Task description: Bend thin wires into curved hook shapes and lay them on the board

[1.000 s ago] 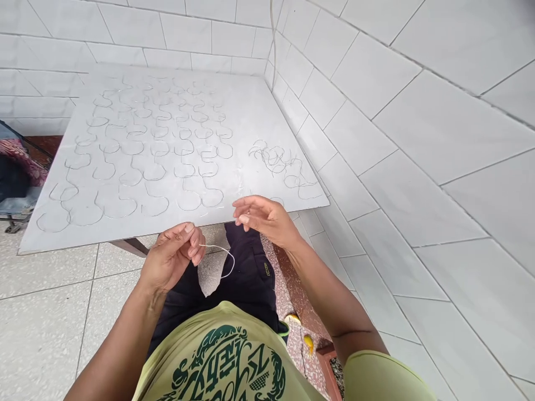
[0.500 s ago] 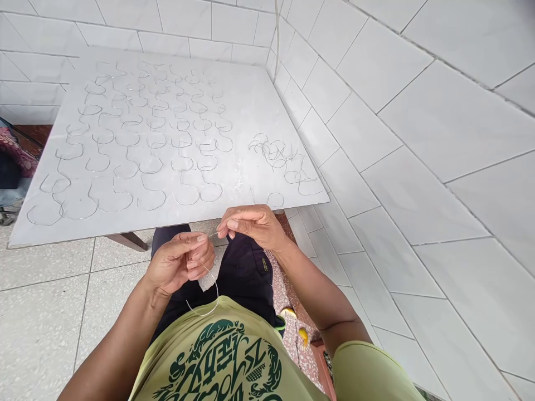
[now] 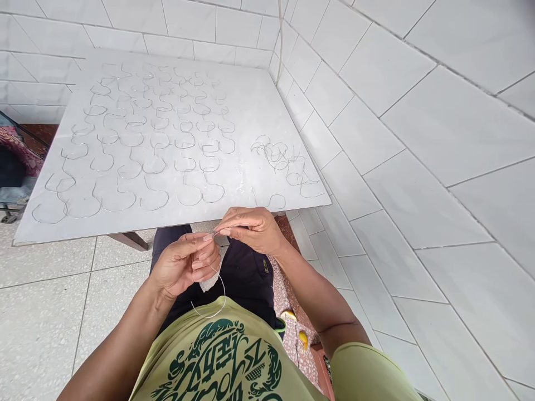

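A thin metal wire (image 3: 223,292) is held in both of the person's hands, just below the near edge of the table (image 3: 251,106). The left hand (image 3: 186,264) is curled, its fingers (image 3: 204,259) clenched around one stretch of the wire. The right hand (image 3: 251,229) is close beside it, and its thumb and forefinger pinch the wire near the fingertips of the left hand. A short straight stretch of wire shows between the two hands. The rest drops below the left hand in a loose loop, farther from the table and in front of a green printed T-shirt (image 3: 221,356).

On the white top of the table, many hook-shaped wire pieces (image 3: 154,164) lie flat in rows, spread over most of its surface. A loose tangle of wire (image 3: 278,159) lies near the table's right edge, apart from the rows. White wall tiles (image 3: 368,133) rise beside the table's far and right edges, and speckled floor tiles (image 3: 42,312) lie beneath the table.
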Demonstrator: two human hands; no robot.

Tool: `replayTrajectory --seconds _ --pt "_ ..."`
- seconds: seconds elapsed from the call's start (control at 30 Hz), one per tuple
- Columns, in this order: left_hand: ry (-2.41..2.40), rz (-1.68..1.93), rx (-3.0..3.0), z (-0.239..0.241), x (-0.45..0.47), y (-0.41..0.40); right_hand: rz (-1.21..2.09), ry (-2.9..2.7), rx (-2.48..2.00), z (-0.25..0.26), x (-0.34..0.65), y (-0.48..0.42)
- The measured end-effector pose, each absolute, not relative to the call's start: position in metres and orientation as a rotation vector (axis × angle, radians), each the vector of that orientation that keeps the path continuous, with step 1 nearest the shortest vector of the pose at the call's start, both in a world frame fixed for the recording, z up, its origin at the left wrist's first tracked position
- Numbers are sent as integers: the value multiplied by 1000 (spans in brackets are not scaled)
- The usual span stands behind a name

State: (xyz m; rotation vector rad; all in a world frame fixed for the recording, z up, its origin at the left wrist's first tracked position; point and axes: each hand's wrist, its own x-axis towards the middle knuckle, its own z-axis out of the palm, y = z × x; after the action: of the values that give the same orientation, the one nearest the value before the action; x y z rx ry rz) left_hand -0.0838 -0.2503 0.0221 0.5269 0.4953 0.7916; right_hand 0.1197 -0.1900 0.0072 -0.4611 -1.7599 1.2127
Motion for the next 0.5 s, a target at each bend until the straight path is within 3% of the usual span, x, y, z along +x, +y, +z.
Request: replayTrajectory --seconds 0.2,0.5 --pt "537 806 559 21 -82 -252 1382 -1652 -544 9 124 -190" --pt "566 906 604 22 -83 -254 1100 -1721 -529 11 124 -193"
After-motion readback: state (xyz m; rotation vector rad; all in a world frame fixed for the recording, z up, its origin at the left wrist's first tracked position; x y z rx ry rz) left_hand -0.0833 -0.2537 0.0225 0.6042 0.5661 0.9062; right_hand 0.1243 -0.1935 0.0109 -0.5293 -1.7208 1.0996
